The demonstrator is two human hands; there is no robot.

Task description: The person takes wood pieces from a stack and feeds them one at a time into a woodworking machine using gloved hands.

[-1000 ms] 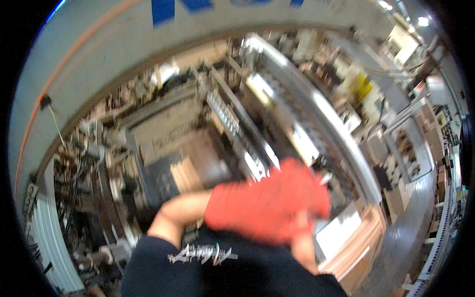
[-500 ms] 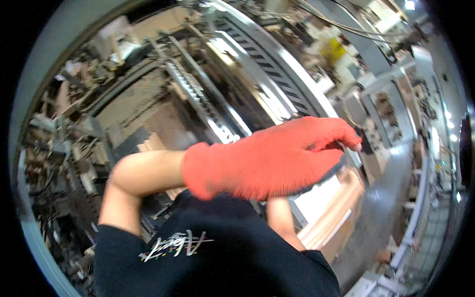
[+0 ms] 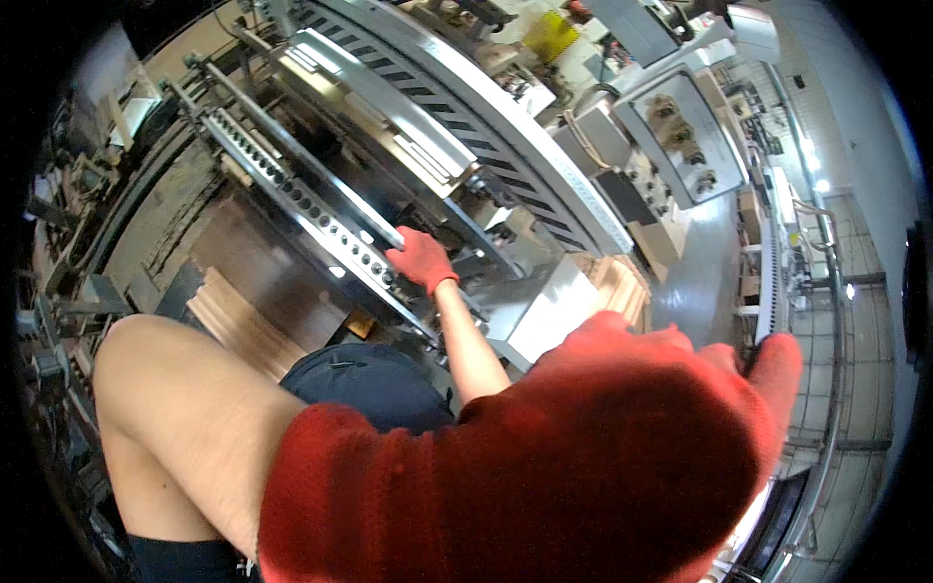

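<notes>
My left hand (image 3: 583, 447), in a red knitted glove, is raised very close to the camera and fills the lower right. Its back faces me, and most of its fingers are hidden or dark, so their grip does not show. Farther down, my right hand (image 3: 425, 260), also in a red glove, is closed round the near end of a long metal bar (image 3: 311, 165). Beside that bar runs a metal rail with a row of round holes (image 3: 292, 194). A pale metal box (image 3: 544, 311) stands just right of my right forearm.
Wooden strips (image 3: 243, 321) lie on the machine bed at left, and more wood pieces (image 3: 622, 287) are stacked behind the box. A black-striped machine beam (image 3: 428, 97) crosses the top. A grey panel with an opening (image 3: 680, 136) stands at upper right, beside a grey floor (image 3: 705, 253).
My left hand has come up closer to the camera and lower in view. My right hand, mostly hidden before, now shows on the metal bar. The view has shifted, moving the machine leftward.
</notes>
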